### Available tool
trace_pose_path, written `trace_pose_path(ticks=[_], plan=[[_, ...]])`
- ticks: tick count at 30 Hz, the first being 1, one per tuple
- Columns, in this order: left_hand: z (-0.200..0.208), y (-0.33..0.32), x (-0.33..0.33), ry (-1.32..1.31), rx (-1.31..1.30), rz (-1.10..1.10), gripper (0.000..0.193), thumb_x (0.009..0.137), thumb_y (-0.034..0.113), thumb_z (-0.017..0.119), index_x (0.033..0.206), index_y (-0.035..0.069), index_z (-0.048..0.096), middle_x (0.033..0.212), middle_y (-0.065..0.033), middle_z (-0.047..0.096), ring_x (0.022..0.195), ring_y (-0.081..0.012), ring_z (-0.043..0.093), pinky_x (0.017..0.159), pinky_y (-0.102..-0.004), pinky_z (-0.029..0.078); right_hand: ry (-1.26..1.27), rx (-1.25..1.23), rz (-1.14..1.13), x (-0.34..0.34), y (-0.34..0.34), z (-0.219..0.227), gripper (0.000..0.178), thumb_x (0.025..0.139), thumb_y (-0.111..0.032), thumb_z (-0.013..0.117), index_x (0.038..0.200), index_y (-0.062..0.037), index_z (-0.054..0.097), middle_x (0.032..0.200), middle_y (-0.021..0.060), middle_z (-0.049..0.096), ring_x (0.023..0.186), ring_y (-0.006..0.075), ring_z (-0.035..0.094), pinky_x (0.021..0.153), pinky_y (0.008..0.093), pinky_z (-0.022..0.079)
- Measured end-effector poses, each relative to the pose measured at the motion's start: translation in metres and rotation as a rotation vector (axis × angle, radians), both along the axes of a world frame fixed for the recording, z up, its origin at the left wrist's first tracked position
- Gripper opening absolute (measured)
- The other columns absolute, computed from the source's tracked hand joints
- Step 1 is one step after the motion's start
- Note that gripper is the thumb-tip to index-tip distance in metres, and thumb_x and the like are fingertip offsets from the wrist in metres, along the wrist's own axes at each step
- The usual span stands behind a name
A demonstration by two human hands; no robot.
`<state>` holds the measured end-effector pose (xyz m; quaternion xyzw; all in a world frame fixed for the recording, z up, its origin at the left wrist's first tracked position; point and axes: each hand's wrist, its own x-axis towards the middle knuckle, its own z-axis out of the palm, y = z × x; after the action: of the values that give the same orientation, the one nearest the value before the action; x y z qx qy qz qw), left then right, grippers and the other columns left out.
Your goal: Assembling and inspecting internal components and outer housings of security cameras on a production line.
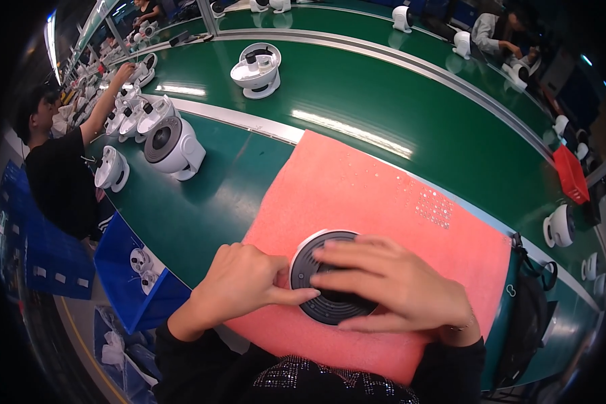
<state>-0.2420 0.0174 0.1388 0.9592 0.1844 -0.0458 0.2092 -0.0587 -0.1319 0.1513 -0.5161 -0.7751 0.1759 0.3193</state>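
A round, dark grey device (306,266) with ringed grooves and a white rim lies on a pink foam mat (357,182) right in front of me. My right hand (400,283) rests over it with the fingers spread, hiding its middle and right side. At its left edge is my left hand (239,286); the fingers are curled beside the rim and the thumb reaches onto the grooved face. How firmly the left fingers grip the rim cannot be seen.
On the green bench at left stand a white round-headed unit (175,148) and several open white housings (148,114). A co-worker (57,175) reaches there. Beyond, an open housing (257,71) sits on the green belt. A blue bin (138,276), black bag (525,323) and red tray (570,175) flank me.
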Motion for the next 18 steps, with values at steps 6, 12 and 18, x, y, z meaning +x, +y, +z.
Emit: trace_pose_path(ticks=[6,12,18], plan=[[-0.036,0.004,-0.004,-0.057,-0.684,0.076,0.048,0.08,0.047,0.061,0.098,0.003,0.065,0.075,-0.0143,0.066,0.072,-0.0201,0.064,0.068,-0.0305,0.049,0.27,-0.693,-0.296,0.022,0.021,-0.024,0.039,0.089,-0.032,0.053,0.11,0.0012,0.054,0.094,0.0185,0.063,0.092,0.0297,0.061,0.083,0.0334,0.046],[-0.026,-0.022,-0.009,-0.468,-0.935,0.207,0.08,0.069,0.016,0.075,0.133,-0.007,0.034,0.115,-0.0181,0.057,0.101,-0.0219,0.059,0.087,-0.0339,0.049,0.377,-0.277,-0.343,0.002,0.011,-0.008,0.053,0.077,-0.035,0.068,0.111,0.0003,0.048,0.101,0.02,0.059,0.093,0.0319,0.061,0.082,0.036,0.046],[-0.009,-0.022,0.005,-0.602,-0.542,0.043,0.088,0.063,0.018,0.079,0.133,-0.009,0.033,0.106,-0.0196,0.061,0.096,-0.025,0.063,0.082,-0.0357,0.054,0.231,0.185,-0.399,0.001,0.017,-0.013,0.071,0.056,-0.041,0.084,0.1,0.0027,0.05,0.091,0.0177,0.063,0.08,0.0299,0.066,0.071,0.0343,0.054]])
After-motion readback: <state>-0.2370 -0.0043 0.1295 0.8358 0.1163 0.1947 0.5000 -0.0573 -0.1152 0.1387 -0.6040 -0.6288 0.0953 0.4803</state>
